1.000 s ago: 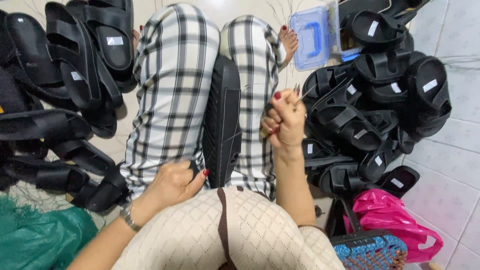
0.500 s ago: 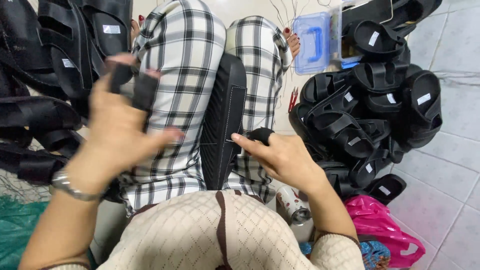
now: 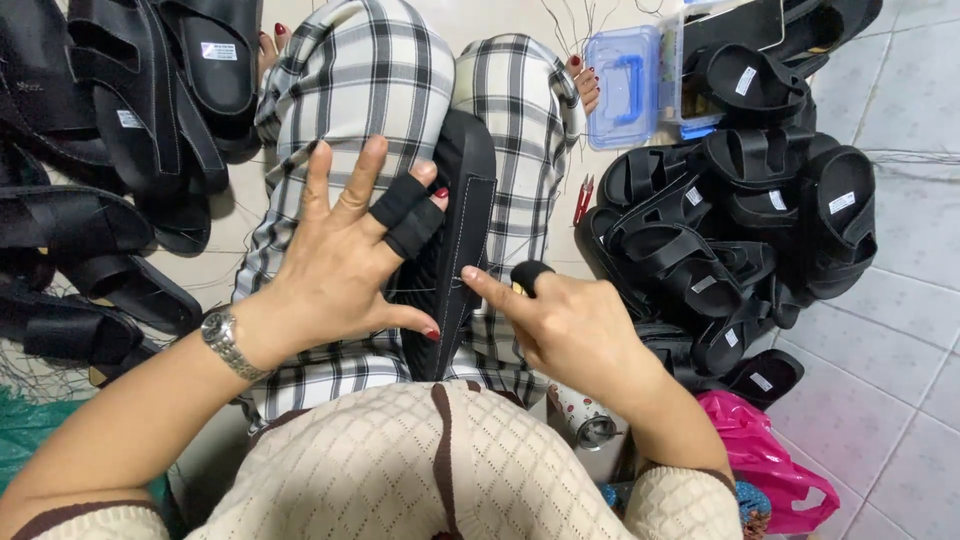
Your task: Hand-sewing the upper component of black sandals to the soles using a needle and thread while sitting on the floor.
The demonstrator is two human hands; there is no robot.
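The left hand (image 3: 340, 265) is spread wide, fingers fanned out and gripping nothing; two of its fingers wear black finger guards (image 3: 408, 213), and its thumb and those guarded fingers lie against the left edge of a black sandal sole (image 3: 452, 245). The right hand (image 3: 570, 320) has its forefinger stretched out to the sole's stitched edge, with a black guard on the finger beside it; whether it pinches a needle there is too small to tell, though a thin thread (image 3: 425, 290) runs across the sole between the two hands.

The sole stands on its edge in the person's lap, wedged between the knees of the checked trousers (image 3: 350, 90), toe end pointing away from the body. A line of light stitches shows along its rim, so the step in hand looks like hand-sewing the rim. The next stitch would call for steadying the sole with the left hand and a firm grip at the stitch line.

On the floor (image 3: 900, 330), black sandals (image 3: 740, 230) are heaped to the right and more lie to the left (image 3: 110, 150). A blue plastic box (image 3: 625, 85) sits near the far edge, small red snips (image 3: 583, 200) beside the right knee, a pink bag (image 3: 765, 460) at the near right.
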